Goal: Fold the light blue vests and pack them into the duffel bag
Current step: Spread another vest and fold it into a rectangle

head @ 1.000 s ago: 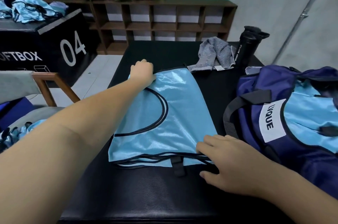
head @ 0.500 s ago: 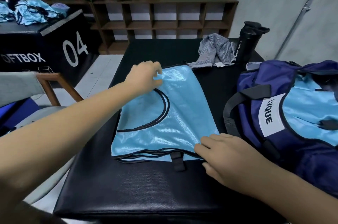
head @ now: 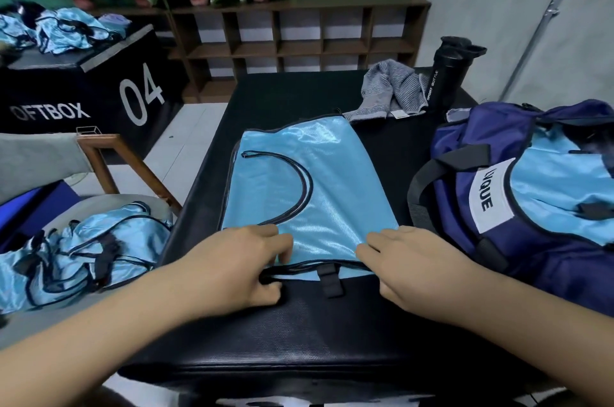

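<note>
Light blue vest (head: 319, 194) lies flat on the black tabletop (head: 299, 333), just left of the navy duffel bag (head: 460, 150).
The left hand (head: 242, 260) and right hand (head: 410, 265) each pinch the vest's near hem, fingers on top; a second vest (head: 564, 180) lies in the bag.

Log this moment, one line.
step: fold vest | left hand: grips near edge | right hand: grips near edge | bag: holds packed vest
</note>
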`<state>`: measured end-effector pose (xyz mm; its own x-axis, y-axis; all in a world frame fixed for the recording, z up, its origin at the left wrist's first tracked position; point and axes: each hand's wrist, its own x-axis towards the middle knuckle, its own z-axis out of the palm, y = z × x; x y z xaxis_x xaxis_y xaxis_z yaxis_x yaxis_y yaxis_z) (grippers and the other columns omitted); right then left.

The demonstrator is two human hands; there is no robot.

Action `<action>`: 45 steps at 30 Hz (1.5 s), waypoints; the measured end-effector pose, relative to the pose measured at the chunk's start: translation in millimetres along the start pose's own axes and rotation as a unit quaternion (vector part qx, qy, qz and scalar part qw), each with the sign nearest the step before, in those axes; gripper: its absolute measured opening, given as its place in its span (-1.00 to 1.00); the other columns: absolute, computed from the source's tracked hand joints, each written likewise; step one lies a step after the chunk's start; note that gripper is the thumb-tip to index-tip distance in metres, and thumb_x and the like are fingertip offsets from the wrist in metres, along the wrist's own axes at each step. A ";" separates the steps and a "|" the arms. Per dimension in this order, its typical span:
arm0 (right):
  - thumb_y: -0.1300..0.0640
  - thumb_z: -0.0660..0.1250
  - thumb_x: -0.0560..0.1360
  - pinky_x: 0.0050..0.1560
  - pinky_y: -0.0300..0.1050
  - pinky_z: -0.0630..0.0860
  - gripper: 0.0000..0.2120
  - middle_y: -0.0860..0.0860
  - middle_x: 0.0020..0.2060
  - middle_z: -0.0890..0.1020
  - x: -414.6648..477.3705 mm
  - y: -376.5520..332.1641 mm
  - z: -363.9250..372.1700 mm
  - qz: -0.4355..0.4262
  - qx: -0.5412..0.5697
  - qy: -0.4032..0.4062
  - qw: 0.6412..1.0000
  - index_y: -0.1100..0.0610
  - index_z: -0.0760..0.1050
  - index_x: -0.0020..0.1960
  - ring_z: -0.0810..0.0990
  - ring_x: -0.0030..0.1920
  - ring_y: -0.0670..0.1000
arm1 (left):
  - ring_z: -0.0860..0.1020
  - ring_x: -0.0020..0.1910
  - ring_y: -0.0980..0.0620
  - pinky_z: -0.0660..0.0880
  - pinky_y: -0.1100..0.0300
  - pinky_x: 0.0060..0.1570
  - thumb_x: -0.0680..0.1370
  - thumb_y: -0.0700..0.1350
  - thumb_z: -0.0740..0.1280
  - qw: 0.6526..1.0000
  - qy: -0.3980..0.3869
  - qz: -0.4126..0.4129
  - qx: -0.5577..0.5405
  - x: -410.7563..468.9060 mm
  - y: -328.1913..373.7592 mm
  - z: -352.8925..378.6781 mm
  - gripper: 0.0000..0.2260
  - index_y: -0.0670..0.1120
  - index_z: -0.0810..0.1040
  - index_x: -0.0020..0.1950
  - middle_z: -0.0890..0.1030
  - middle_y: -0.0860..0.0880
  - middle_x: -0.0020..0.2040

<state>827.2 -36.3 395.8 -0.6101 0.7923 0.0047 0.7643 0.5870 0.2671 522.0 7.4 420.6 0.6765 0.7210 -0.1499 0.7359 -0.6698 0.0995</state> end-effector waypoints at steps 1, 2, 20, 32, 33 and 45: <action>0.14 0.48 0.21 -0.39 0.00 0.45 -0.65 -0.02 -0.32 0.42 1.4 0.5 -1.5 0.010 0.008 -0.009 1.000 0.01 0.34 -0.16 0.43 -0.39 0.08 | 0.56 -0.07 0.04 0.54 0.05 -0.07 0.42 0.25 0.25 1.000 -0.009 -0.002 0.023 -0.8 -1.1 2.6 -0.73 0.19 0.34 0.03 0.47 0.13 -0.01; 0.15 0.47 0.21 -0.39 -0.02 0.43 -0.61 -0.04 -0.32 0.40 2.8 0.0 -2.0 0.019 0.020 -0.018 0.999 -0.01 0.29 -0.16 0.41 -0.39 0.07 | 0.57 -0.06 0.01 0.53 0.04 -0.07 0.41 0.26 0.21 0.999 -0.011 -0.005 0.046 -1.3 -2.9 5.4 -0.73 0.16 0.33 0.01 0.46 0.12 -0.02; 0.04 0.17 0.55 -0.19 -0.16 0.26 -0.86 -0.11 -0.19 0.37 3.0 17.8 -24.2 0.092 0.147 -0.044 0.984 -0.04 0.20 -0.13 0.40 -0.17 -0.01 | 0.51 -0.12 0.06 0.50 0.07 -0.11 0.45 0.09 0.21 0.996 0.090 0.005 -0.024 -15.6 -44.8 4.4 -0.87 0.12 0.37 -0.05 0.44 0.14 -0.10; 0.18 0.33 0.49 -0.24 -0.14 0.36 -0.84 -0.03 -0.32 0.53 -6.3 24.6 -65.8 0.088 0.383 -0.105 0.913 -0.05 0.41 -0.08 0.40 -0.31 -0.02 | 0.47 -0.30 0.13 0.42 0.19 -0.24 0.49 -0.06 0.32 0.976 -0.007 -0.034 -0.214 -30.4 -38.7 -34.3 -0.97 0.05 0.48 -0.10 0.58 0.03 -0.25; 0.19 0.33 0.49 -0.24 -0.14 0.36 -0.83 -0.02 -0.33 0.54 -5.4 24.4 -66.9 0.091 0.385 -0.096 0.913 -0.06 0.42 -0.06 0.40 -0.31 0.00 | 0.47 -0.30 0.13 0.41 0.20 -0.24 0.51 -0.09 0.34 0.976 -0.001 -0.038 -0.215 -29.0 -39.7 -34.6 -0.95 0.04 0.49 -0.10 0.58 0.03 -0.24; 0.10 0.43 0.46 -0.18 -0.02 0.53 -0.81 -0.12 -0.32 0.64 49.7 56.1 -50.4 0.175 0.319 0.015 0.931 -0.11 0.45 -0.04 0.57 -0.23 -0.10 | 0.49 -0.30 0.13 0.43 0.22 -0.26 0.55 -0.08 0.40 0.969 0.091 -0.115 -0.201 5.5 -74.4 -28.5 -0.91 0.05 0.52 -0.13 0.59 0.11 -0.26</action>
<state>829.3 27.6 459.5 -0.2977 0.9546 0.0129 0.8803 0.2797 -0.3831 471.8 66.2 440.4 0.4599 0.8870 -0.0408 0.7949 -0.3907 0.4642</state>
